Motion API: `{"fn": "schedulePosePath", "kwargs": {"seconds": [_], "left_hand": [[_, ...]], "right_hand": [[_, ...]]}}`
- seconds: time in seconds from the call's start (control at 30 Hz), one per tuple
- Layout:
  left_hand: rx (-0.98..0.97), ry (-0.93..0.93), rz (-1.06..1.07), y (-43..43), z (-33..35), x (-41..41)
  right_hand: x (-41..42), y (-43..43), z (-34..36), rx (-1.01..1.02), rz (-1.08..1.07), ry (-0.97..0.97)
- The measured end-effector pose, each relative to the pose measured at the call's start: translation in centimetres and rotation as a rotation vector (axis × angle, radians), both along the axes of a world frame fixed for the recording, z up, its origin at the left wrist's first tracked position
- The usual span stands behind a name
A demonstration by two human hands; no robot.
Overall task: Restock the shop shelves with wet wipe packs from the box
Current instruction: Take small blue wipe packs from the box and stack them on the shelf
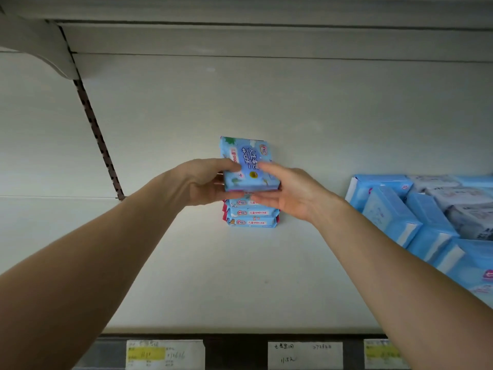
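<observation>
Over stack (252,212) — wet wipe pack (248,164) gripped by left hand (202,182), right hand (288,194).

Arms outstretched; left hand (205,182), right hand (286,194) both pinch pack (246,162).

A light-blue wet wipe pack (249,166), printed with white lettering, a red-and-white logo and a yellow round sticker, is held lengthwise over a stack of packs (252,213), its printed face tilted up toward the camera. The left hand (202,182) grips its near left corner, thumb on top; the right hand (288,190) pinches its right side, thumb above and fingers beneath. Three matching packs lie flat in the stack, pink-edged, label ends facing forward, at the back of the white shelf (213,276). Whether the held pack touches the stack cannot be told.
</observation>
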State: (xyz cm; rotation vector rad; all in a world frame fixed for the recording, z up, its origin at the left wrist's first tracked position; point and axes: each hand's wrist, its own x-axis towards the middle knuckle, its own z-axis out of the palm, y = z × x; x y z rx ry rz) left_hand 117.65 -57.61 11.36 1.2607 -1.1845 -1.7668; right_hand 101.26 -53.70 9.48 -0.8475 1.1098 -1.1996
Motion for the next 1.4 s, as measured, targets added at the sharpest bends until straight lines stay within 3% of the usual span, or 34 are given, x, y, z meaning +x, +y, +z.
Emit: {"fn": "schedulePosePath", "kwargs": {"seconds": [0.17, 0.3, 0.37, 0.53, 0.7, 0.83, 0.9, 1.07, 1.2, 1.27, 1.4], "left_hand": [[-0.037, -0.132, -0.05, -0.6, -0.2, 1.2], [-0.068, -0.027, 0.005, -0.8, 0.0, 0.5], [-0.068, -0.058, 0.026, -0.9, 0.1, 0.1], [-0.233, -0.402, 0.103, -1.6, -0.2, -0.5], [-0.221, -0.393, 0.139, -2.1, -0.4, -1.5], [-0.239, -0.365, 0.147, -2.4, -0.9, -1.9], [-0.271, -0.38, 0.096, -2.2, -0.9, -1.8], [-0.267, -0.539, -0.219, -1.7, -1.7, -1.1], [-0.428, -0.706, -0.341, -1.3, -3.1, -1.6], [-0.508, -0.767, -0.335, -1.3, -3.4, -1.7], [-0.552, -0.844, -0.353, -1.7, -3.2, -1.4]], "right_hand": [[-1.2, -0.8, 0.1, 0.08, 0.074, 0.188], [-1.4, -1.0, 0.4, 0.045, -0.029, 0.036], [-1.2, -0.9, 0.2, 0.07, -0.001, 0.146], [-1.3, -1.9, -0.2, -0.07, -0.092, 0.477], [-1.4, -3.0, -0.7, -0.118, -0.141, 0.658], [-1.8, -3.1, -1.2, -0.129, -0.14, 0.919], [-2.0, -2.7, -1.2, -0.13, -0.148, 1.009], [-2.6, -1.2, -0.4, -0.065, 0.077, 0.838], [-2.7, -1.2, -2.3, -0.112, 0.21, 1.051], [-2.4, -1.0, -3.5, -0.144, 0.162, 1.187], [-2.0, -1.1, -4.7, -0.25, 0.045, 1.262]]}}
